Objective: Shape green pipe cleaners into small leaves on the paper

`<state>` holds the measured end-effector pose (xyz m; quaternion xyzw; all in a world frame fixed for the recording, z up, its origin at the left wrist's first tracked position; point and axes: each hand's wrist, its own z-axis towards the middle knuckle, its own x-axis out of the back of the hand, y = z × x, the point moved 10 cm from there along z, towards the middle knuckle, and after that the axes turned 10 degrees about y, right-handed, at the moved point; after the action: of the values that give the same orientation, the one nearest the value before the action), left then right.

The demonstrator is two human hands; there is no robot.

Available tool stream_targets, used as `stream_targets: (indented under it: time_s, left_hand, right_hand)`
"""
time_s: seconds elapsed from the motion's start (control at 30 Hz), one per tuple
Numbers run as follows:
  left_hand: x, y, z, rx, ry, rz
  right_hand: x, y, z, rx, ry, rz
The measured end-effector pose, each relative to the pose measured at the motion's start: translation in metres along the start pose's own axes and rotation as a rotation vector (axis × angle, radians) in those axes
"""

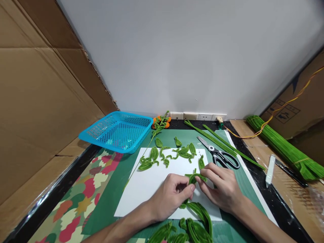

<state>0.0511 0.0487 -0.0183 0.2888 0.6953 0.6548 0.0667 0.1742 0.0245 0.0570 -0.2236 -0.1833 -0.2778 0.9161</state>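
Note:
Between my two hands is a bent green pipe-cleaner piece (193, 177), held over the white sheet (152, 189). My left hand (172, 195) pinches its lower left end between thumb and fingers. Thumb and fingers of my right hand (222, 185) close on its right end. Several finished-looking green pipe-cleaner leaves (184, 152) lie on the far part of the sheet. Larger green fuzzy leaves (198, 229) lie near the front edge, just below my hands. A pair of scissors (220, 155) with black handles rests beyond my right hand, its blades apart.
A blue perforated basket (118, 130) stands at the back left. Beside it lies an orange-flowered stem (162, 123). Loose green pipe cleaners (215, 136) lie at the back right, near a thick green bundle (283, 145) and a white-handled tool (270, 170). Cardboard (37, 84) walls the left side.

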Motion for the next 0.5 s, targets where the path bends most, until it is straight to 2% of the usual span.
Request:
stream_targets:
  time_s: [0.27,0.5]
  left_hand:
    - [0.004,0.005,-0.002,-0.061,0.03,0.023]
    - [0.007,0.006,-0.004,-0.082,0.062,0.053]
  right_hand:
    - [0.002,-0.01,0.001,0.04,0.04,0.064]
    - [0.0,-0.008,0.0,0.024,0.029,0.059]
